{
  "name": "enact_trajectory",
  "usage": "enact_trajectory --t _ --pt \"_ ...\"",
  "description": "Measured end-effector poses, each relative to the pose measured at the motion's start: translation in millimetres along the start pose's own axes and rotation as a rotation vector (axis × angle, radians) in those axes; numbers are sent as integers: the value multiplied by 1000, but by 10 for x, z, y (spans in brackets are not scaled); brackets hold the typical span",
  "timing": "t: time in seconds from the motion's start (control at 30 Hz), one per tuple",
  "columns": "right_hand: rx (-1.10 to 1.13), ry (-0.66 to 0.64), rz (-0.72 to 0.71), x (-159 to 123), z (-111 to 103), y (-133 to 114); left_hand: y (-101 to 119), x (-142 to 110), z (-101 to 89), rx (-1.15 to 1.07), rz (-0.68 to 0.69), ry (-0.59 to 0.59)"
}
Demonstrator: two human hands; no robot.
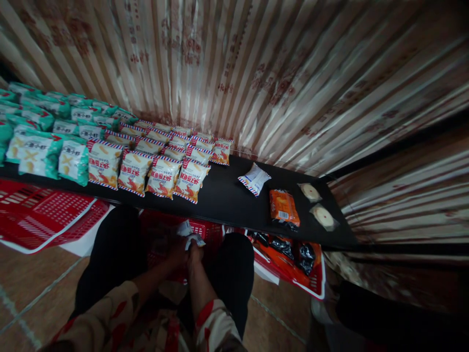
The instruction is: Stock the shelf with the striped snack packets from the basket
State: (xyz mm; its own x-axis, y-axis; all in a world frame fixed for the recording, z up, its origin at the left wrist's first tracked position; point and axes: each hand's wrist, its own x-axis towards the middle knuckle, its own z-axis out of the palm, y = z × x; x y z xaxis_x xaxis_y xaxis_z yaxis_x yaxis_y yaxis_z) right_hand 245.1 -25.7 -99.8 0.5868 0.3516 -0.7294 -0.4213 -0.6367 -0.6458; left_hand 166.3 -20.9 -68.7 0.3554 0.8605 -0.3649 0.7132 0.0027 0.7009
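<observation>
Nearest the camera are the beige, red-patterned fabric sleeves (pixel 216 318), with the person's dark-trousered knees (pixel 236 264) beyond them. Between the knees, the two bare hands meet over a red plastic basket (pixel 217 235). The right hand (pixel 196 252) pinches a small, whitish, crinkled film packet (pixel 196 240) near its edge. The left hand (pixel 178 253) is close against it, but in this dim light I cannot tell whether its fingers pinch or just steady. A second pale wrapper piece (pixel 184 228) shows just above; it may be part of the same packet.

For good handling, I would pinch the film at its flat sealed edge with thumb and forefinger, with the other hand as light support, so that the contents are not crushed. Small, even movements over the basket would suit such slippery film, and wrists clear of the long black tabletop (pixel 227 195) would avoid nudging the upright cream plastic snack packets with striped edges (pixel 161 176) in front. Beside them, well to the right, a similar white packet with a striped border (pixel 254 179) lies flat, near an orange plastic packet (pixel 284 206).
</observation>
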Motion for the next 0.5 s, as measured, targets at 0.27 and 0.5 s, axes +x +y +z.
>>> enact_trajectory --t 0.27,0.5 --pt "107 -79 3 -270 -41 -270 21 -125 -174 125 211 131" --pt "93 -174 -117 -471 -172 -488 64 -247 -333 121 375 220"
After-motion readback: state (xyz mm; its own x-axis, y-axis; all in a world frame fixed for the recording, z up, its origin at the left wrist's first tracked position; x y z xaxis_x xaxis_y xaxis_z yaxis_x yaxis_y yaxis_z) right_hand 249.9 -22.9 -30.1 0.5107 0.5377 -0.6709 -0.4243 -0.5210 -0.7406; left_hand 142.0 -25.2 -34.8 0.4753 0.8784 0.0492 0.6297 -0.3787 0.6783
